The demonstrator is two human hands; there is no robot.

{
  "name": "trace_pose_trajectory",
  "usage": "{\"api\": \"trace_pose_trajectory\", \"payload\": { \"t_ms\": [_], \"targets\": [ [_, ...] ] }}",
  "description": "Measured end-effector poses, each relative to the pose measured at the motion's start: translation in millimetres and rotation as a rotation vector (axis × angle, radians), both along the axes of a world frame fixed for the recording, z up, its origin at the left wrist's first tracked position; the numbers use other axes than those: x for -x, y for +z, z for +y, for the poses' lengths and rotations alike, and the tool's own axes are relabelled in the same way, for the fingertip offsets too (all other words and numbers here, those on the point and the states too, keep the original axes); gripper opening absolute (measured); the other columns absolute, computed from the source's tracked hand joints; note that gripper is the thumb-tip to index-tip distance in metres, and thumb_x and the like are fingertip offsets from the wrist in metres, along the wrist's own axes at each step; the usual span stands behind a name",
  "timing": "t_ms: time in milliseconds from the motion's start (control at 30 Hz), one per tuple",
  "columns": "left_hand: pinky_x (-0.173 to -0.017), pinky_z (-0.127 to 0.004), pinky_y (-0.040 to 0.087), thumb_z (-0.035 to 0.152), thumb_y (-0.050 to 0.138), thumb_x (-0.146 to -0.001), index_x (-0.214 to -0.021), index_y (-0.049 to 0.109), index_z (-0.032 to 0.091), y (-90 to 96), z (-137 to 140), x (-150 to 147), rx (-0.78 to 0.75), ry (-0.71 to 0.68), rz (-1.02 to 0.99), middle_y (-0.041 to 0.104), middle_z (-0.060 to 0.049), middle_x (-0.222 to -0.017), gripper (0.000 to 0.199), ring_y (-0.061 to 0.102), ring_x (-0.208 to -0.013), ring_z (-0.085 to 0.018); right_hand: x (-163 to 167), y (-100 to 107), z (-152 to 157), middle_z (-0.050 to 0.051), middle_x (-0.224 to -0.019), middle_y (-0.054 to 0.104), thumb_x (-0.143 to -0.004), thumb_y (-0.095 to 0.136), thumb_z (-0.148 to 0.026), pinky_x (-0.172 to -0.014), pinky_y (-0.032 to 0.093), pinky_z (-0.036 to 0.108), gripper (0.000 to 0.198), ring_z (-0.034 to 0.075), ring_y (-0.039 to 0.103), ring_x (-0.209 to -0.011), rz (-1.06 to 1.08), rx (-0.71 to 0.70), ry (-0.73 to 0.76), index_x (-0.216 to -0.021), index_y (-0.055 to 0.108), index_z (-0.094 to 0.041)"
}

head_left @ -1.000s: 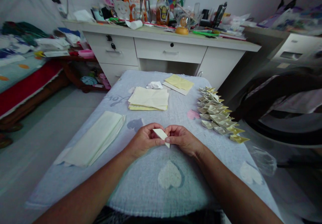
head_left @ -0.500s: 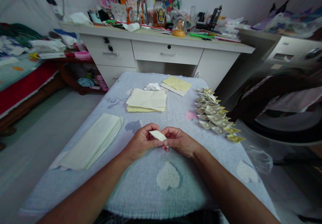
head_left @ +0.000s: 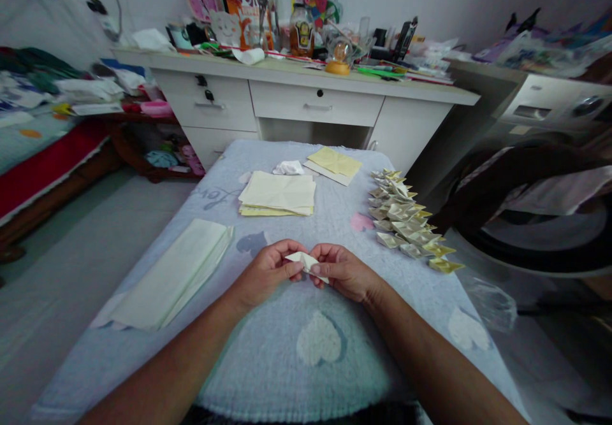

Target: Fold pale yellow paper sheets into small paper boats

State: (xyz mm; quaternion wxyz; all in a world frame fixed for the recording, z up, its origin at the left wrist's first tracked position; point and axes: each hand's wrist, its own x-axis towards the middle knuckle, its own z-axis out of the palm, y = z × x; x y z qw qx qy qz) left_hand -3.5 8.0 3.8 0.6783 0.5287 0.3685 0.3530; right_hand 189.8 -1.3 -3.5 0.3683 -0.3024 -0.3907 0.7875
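A small folded piece of cream paper [head_left: 306, 261], pointed at both ends with a raised peak in the middle, is held between my two hands above the cloth. My left hand [head_left: 271, 271] pinches its left part between thumb and fingers. On the other side, my right hand [head_left: 345, 271] grips the lower right part, thumb on top. Some fingertips are hidden behind the paper. Beyond the hands lies a stack of cream and yellow paper sheets [head_left: 277, 192]. To the right stand several folded paper boats [head_left: 404, 211] in close rows.
A blue cloth with hearts [head_left: 268, 361] covers the table. Long folded paper [head_left: 174, 272] lies at left. Yellow paper [head_left: 335, 160] and crumpled white tissue [head_left: 288, 167] are at the back. Behind stands a cluttered white desk [head_left: 315, 103]; a washing machine [head_left: 540, 109] is at right.
The flat folded paper now shows a raised peak in its middle. My left thumb has shifted left, away from the right thumb. The view has tilted slightly.
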Motion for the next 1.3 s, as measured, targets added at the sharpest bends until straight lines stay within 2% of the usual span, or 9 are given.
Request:
{"api": "trace_pose_trajectory", "payload": {
  "t_ms": [367,567,767,1067,1300],
  "targets": [
    [-0.065,-0.023,0.042,0.032,0.08,-0.067,-0.091,0.062,0.014,2.7,-3,2,-0.048,-0.016,-0.055,0.063,-0.001,-0.08,0.035,0.057,-0.071,-0.013,-2,-3,0,-0.003,-0.063,0.062,-0.066,0.082,-0.029,-0.052,0.04,0.018,0.027,0.006,0.053,-0.053,-0.017,0.002,-0.013,-0.085,0.068,-0.014],
    [-0.068,-0.026,0.046,0.035,0.075,-0.073,-0.09,0.061,0.015,1.9,-3,-1,-0.086,-0.018,-0.002,0.067,-0.002,-0.078,0.03,0.062,-0.073,-0.016,0,-2,-1,-0.004,-0.062,0.058,-0.068,0.081,-0.033,-0.052,0.038,0.018,0.031,0.006,0.05,-0.052,-0.047,-0.025,0.013,-0.082,0.062,-0.014],
    [-0.064,-0.024,0.045,0.037,0.073,-0.075,-0.091,0.062,0.014,0.3,-3,-2,-0.11,0.063,0.042,0.066,-0.002,-0.079,0.03,0.06,-0.071,-0.015,1,6,-3,-0.006,-0.069,0.056,-0.058,0.086,-0.029,-0.051,0.034,0.017,0.042,0.005,0.046,-0.055,-0.039,-0.024,0.042,-0.087,0.059,-0.015],
    [-0.064,-0.024,0.044,0.039,0.07,-0.077,-0.089,0.062,0.014,-5.2,-5,-5,-0.171,0.023,0.11,0.065,-0.003,-0.082,0.028,0.059,-0.072,-0.015,-5,-5,1,-0.006,-0.062,0.057,-0.059,0.086,-0.031,-0.05,0.033,0.018,0.037,0.006,0.047,-0.052,-0.088,-0.036,0.064,-0.078,0.059,-0.015],
    [-0.065,-0.023,0.044,0.038,0.068,-0.078,-0.087,0.062,0.015,-5.0,-5,-5,-0.213,0.035,0.136,0.063,-0.002,-0.08,0.026,0.057,-0.072,-0.014,-6,-2,2,-0.006,-0.062,0.057,-0.06,0.085,-0.028,-0.051,0.032,0.017,0.033,0.004,0.046,-0.052,-0.097,-0.027,0.08,-0.079,0.062,-0.013]
  ]
}}
